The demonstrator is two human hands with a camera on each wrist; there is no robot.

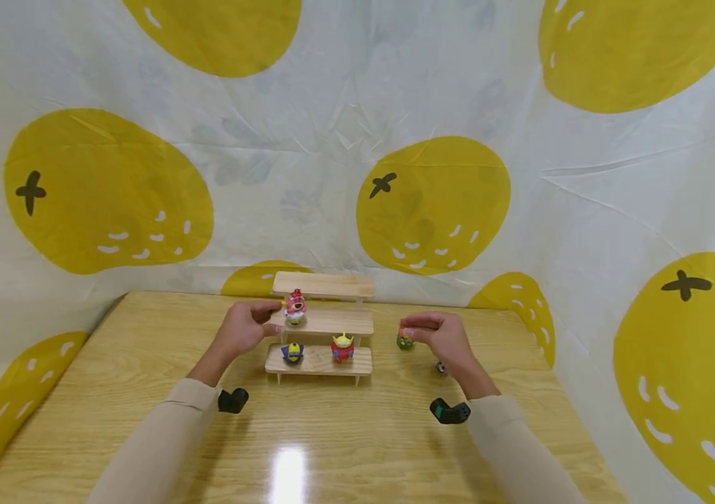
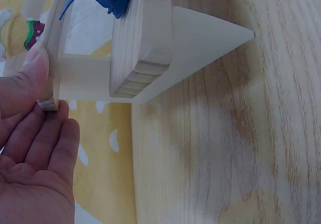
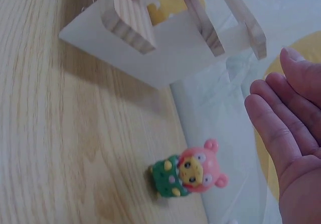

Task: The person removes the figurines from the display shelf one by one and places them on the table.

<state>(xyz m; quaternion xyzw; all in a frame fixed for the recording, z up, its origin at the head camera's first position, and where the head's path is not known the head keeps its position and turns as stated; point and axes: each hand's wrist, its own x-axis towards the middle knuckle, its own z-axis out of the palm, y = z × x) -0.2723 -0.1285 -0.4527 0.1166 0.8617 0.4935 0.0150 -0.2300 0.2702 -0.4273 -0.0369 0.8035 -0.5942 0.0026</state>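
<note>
A three-tier wooden display stand point(image 1: 332, 322) stands at the back of the table. My left hand point(image 1: 243, 329) pinches the left end of its middle board point(image 2: 51, 66), thumb above and fingers beneath. Beside that hand, on the middle tier, is a pink bear figurine point(image 1: 295, 308). The bottom tier bears a yellow figurine in blue point(image 1: 292, 353) and a yellow-green-headed figurine in red point(image 1: 343, 348). To the right of the stand, a pink-headed figurine in green point(image 3: 183, 171) is upright on the table. My right hand point(image 3: 296, 128) hovers by it, fingers extended, apart from it in the right wrist view.
A small dark-and-light object point(image 1: 441, 367) lies on the wooden table point(image 1: 345, 427), partly behind my right wrist. A white cloth with yellow fruit prints point(image 1: 332, 140) hangs close behind the stand and along both sides.
</note>
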